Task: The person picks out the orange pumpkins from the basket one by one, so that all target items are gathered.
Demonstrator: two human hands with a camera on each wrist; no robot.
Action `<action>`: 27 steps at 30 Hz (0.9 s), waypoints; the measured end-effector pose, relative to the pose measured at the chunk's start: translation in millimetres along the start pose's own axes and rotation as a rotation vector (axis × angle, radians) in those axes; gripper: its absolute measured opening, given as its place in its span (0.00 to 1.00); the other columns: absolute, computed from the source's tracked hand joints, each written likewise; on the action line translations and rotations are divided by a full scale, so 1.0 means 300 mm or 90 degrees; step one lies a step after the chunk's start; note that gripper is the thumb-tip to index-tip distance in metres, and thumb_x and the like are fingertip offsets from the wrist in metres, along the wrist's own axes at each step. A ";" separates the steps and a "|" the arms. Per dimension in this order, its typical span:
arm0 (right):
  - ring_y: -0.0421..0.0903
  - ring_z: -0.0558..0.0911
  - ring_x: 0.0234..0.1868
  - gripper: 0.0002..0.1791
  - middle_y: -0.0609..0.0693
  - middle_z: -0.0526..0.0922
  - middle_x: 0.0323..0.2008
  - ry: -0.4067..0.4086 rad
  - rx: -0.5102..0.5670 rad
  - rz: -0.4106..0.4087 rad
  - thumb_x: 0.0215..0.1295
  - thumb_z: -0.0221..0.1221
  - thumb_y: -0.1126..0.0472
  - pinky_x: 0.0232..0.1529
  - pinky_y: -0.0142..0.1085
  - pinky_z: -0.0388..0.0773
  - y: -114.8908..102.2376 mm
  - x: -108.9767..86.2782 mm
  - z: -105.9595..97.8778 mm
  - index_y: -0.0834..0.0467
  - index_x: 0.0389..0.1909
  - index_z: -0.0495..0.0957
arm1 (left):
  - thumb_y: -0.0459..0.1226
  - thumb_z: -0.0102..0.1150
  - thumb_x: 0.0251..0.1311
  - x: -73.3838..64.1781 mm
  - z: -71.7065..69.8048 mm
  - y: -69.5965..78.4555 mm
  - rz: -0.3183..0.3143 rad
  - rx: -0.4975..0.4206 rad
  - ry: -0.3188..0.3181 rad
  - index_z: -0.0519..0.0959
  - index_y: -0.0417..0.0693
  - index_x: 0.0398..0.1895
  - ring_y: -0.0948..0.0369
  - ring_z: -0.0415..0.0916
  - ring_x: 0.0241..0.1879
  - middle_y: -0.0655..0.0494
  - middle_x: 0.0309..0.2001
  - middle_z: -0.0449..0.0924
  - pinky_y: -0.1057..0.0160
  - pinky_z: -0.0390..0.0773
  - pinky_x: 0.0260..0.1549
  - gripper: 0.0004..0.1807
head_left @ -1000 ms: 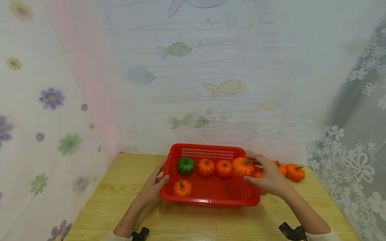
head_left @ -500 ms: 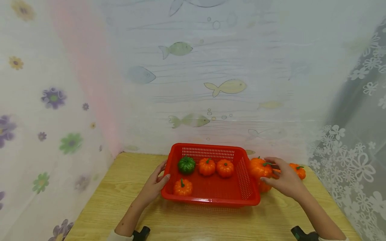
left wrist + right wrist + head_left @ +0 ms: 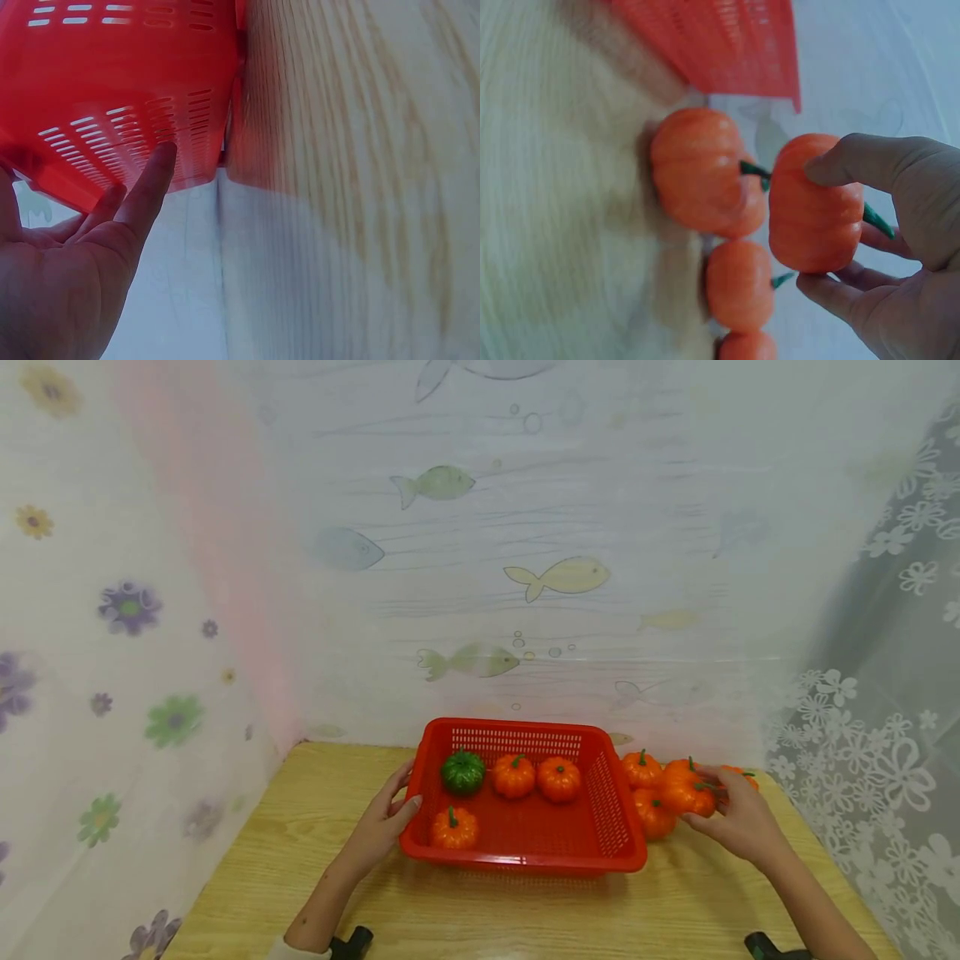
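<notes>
My right hand [image 3: 738,818] grips a small orange pumpkin [image 3: 815,202] between thumb and fingers, its green stem pointing toward the palm. In the head view this pumpkin overlaps others on the table, right of the red plastic basket [image 3: 525,862]. My left hand [image 3: 384,818] holds the basket's left side, the thumb at the rim. In the left wrist view its fingers [image 3: 154,180] lie along the slotted outer wall. The basket holds a green pumpkin [image 3: 462,772] and three orange ones: two along the back [image 3: 513,776] and one at the front left [image 3: 453,829].
Several more orange pumpkins [image 3: 655,816] stand on the wooden table [image 3: 337,777] close to the basket's right side, in a loose cluster. Behind the table hangs a pale curtain [image 3: 450,610] printed with fish, and a white flowered lace curtain [image 3: 862,760] borders the right.
My right hand has carried the orange pumpkin rightward, from over the basket's right rim to above the pumpkins outside. My left hand and the basket have stayed put.
</notes>
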State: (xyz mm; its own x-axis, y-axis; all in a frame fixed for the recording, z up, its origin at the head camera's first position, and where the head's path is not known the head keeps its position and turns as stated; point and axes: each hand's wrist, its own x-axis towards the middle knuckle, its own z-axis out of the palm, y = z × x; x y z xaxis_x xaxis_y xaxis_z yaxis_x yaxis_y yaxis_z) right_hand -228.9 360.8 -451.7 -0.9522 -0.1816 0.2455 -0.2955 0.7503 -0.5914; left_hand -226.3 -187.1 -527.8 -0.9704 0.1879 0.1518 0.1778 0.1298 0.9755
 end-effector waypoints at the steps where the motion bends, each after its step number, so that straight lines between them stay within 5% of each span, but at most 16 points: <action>1: 0.75 0.78 0.61 0.44 0.77 0.74 0.64 0.003 -0.006 0.003 0.60 0.78 0.63 0.57 0.63 0.80 0.012 -0.003 -0.001 0.77 0.70 0.66 | 0.43 0.56 0.81 0.000 0.000 -0.001 -0.001 -0.001 0.000 0.54 0.60 0.86 0.40 0.75 0.68 0.44 0.79 0.61 0.52 0.86 0.54 0.37; 27: 0.67 0.79 0.50 0.42 0.75 0.78 0.52 0.003 -0.119 0.047 0.50 0.80 0.60 0.47 0.58 0.81 0.216 -0.031 0.052 0.78 0.60 0.72 | 0.42 0.55 0.81 -0.001 -0.001 -0.001 -0.004 0.003 -0.005 0.53 0.58 0.86 0.37 0.74 0.69 0.42 0.80 0.59 0.52 0.87 0.53 0.36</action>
State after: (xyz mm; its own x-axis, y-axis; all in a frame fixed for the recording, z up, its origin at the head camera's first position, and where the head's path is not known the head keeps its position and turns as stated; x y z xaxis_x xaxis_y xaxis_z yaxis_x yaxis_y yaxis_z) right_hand -240.4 401.2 -504.5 -0.9704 -0.1185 0.2106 -0.2047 0.8665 -0.4553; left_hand -226.0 -187.6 -528.1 -0.9703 0.1943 0.1444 0.1724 0.1357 0.9756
